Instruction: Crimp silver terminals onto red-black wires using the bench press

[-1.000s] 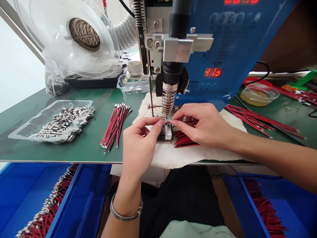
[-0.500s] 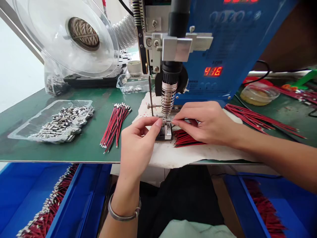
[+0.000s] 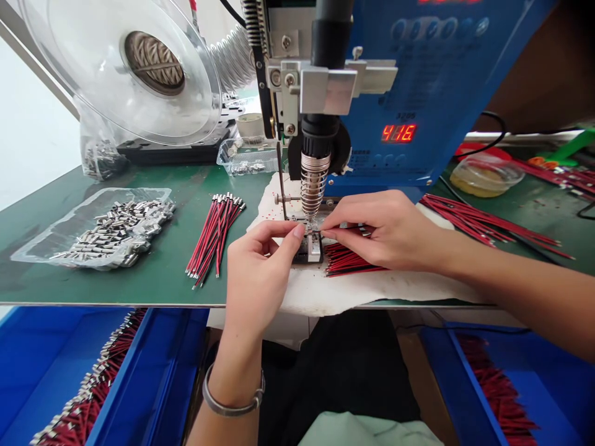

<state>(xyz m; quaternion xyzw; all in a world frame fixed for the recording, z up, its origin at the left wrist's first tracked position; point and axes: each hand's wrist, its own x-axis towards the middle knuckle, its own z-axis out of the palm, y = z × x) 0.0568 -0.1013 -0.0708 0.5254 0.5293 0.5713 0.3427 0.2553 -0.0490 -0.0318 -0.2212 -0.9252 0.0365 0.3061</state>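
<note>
Wire (image 3: pixel 317 231) lay over a small metal fixture (image 3: pixel 315 251), near the front edge of the green surface (image 3: pixel 158 288), just below a spring coil (image 3: pixel 315 186). Right hand (image 3: pixel 388 226): thumb and forefinger pinched on it. Left hand (image 3: pixel 260 272): thumb and forefinger nearly together beside the fixture; any grip could not be told. Red-black bundle (image 3: pixel 214 238) sat left; clear tray (image 3: pixel 28 253) of metal parts, toward the surface's left edge.

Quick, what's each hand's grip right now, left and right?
Left hand: closed in a pinch; what it holds is too small to tell.
Right hand: closed, pinching a thin wire.
</note>
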